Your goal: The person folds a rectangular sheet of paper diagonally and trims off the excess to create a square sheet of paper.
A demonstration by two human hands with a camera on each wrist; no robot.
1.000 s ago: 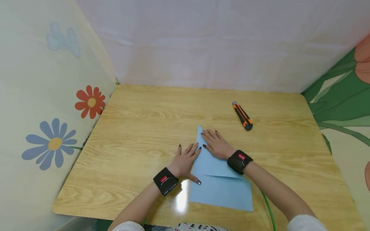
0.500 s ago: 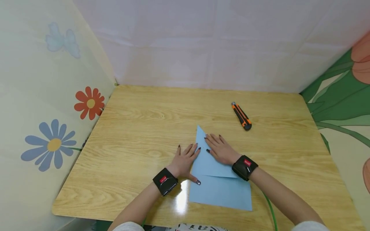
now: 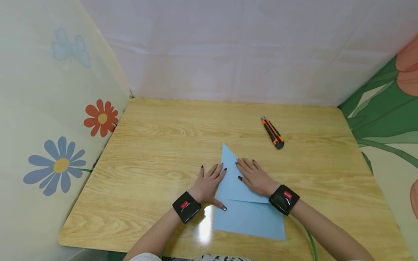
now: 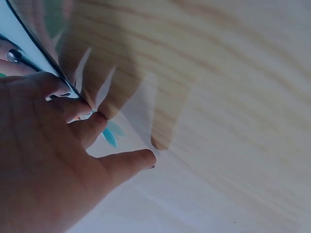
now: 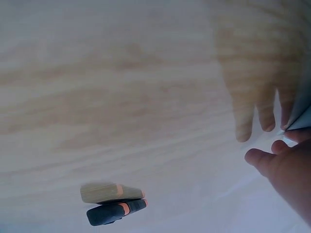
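A light blue sheet of paper [image 3: 249,219] lies on the table, its upper part folded over into a triangle with a point at the far end. My left hand [image 3: 208,185] is spread flat at the paper's left edge, thumb reaching onto the lower part. My right hand [image 3: 256,177] rests with straight fingers on the sloping right edge of the folded flap. The left wrist view shows the left hand [image 4: 53,141] beside the paper edge, with part of the other hand behind it. In the right wrist view, the right hand [image 5: 286,165] touches the paper at the frame's right side.
An orange and black utility knife [image 3: 273,132] lies on the wooden table [image 3: 163,145] beyond the right hand. A green cable [image 3: 311,239] runs beside the right forearm. A pale cloth wall [image 3: 228,54] stands behind the table, with flower-printed panels at both sides.
My right hand has slid down and to the right along the sloping folded edge, away from the paper's tip. The left hand stays in place.
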